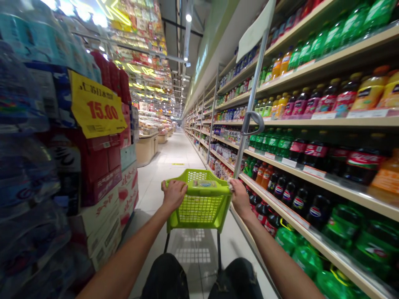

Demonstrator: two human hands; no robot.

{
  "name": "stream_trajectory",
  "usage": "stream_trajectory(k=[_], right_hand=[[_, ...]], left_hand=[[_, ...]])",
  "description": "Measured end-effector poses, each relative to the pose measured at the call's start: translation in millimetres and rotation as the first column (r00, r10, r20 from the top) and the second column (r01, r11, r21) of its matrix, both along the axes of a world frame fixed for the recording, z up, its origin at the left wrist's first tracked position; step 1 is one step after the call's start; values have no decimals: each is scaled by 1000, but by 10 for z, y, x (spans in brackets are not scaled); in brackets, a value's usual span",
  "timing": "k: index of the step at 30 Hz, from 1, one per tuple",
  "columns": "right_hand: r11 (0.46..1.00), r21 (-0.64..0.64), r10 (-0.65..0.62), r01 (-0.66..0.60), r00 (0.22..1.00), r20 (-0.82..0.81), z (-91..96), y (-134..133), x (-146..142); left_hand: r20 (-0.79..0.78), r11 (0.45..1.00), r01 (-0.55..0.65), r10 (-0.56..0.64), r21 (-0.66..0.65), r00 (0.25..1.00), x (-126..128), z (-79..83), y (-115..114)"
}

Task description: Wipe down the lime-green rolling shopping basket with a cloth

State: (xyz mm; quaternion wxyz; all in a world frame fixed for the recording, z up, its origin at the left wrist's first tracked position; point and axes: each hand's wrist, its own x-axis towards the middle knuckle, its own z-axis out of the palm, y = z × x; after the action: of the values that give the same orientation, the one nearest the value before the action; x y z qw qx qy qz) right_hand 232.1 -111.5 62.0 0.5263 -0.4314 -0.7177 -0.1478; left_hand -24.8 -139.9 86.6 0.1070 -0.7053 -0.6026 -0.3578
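Here, between stacked cartons (102, 226) and beverage shelf (280, 203), a lime-green plastic shopping cart (198, 211) with grid-perforated wall. Around the two ends of its handle (208, 192), left hand (173, 193) and right hand (239, 197), both with curled fingers. At left, a yellow price sign (98, 106) with red "15.00"; at right, glossy dark Pepsi bottles (316, 211).

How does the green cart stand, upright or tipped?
Upright: the green cart stands level on dark legs, left hand and right hand at its handle.

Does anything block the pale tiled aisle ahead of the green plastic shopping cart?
Nothing visible blocks the green plastic shopping cart; the pale tiled aisle bears a yellow floor marking. The cart hides some floor ahead.
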Motion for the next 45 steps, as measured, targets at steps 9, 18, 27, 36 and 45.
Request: stream_trajectory(k=[9,18,27,36,45], right_hand=[[965,46,248,-258,955,162,-25,-100,-647],[979,29,197,-201,975,101,8,-111,-710],[997,31,65,-64,997,-29,-2,14,-307],[972,25,230,-234,968,99,-7,51,-513],[959,43,269,-279,950,157,12,-5,-739]], left_hand=[[-29,1000,9,-9,0,1000,19,-28,22],[-67,1000,-12,13,18,998,54,-42,0],[-129,999,-15,20,43,991,47,-77,-25],[-196,998,63,-62,-5,979,179,-51,-60],[-220,989,145,-145,-16,965,186,-36,-97]])
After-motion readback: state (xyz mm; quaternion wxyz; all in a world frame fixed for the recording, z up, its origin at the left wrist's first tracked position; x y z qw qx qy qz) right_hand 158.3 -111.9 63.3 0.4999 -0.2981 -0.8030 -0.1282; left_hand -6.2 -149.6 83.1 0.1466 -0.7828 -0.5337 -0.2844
